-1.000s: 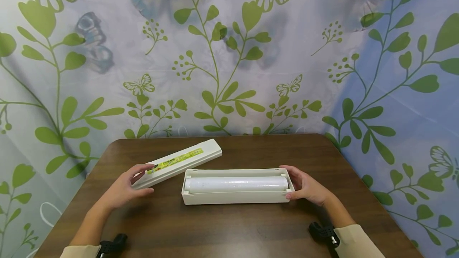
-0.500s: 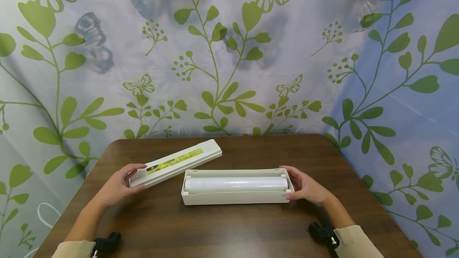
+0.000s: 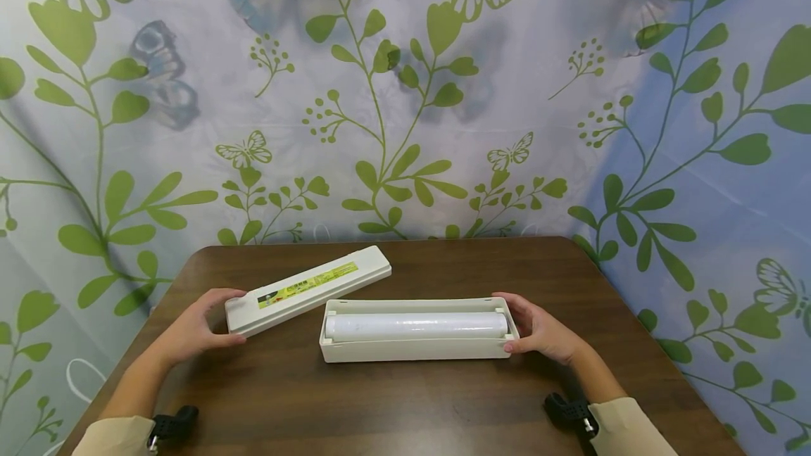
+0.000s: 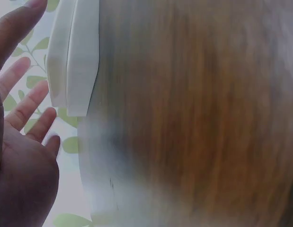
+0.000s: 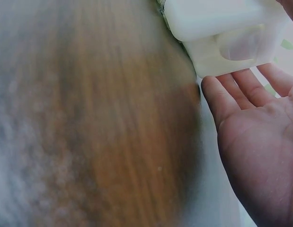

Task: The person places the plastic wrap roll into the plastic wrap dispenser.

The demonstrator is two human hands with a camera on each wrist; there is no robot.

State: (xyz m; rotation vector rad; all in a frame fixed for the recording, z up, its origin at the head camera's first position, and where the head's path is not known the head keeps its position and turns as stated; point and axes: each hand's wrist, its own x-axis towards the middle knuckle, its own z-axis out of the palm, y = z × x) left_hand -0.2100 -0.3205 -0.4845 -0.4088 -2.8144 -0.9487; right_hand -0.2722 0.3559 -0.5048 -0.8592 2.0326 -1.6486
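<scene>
A long white plastic box (image 3: 418, 351) sits lidless on the table, with a roll of what looks like cling film (image 3: 415, 324) lying inside it. My right hand (image 3: 548, 333) grips the box's right end, thumb at the front corner and fingers at the back. Left of and behind the box, its long white lid (image 3: 342, 292) lies at a slant, with a yellow-green label (image 3: 307, 285) on top. My left hand (image 3: 196, 329) is spread around the lid's left end. In the left wrist view its fingers (image 4: 32, 104) are loosely extended, apart from the lid's end.
Both things lie on a brown wooden table (image 3: 405, 407). Behind it hangs a pale curtain (image 3: 405, 125) printed with green leaves and butterflies. Black straps with cameras (image 3: 174, 422) are worn on the wrists.
My left hand has drawn back to the left, off the lid's label and toward its end. The lid, the box and my right hand have stayed in place.
</scene>
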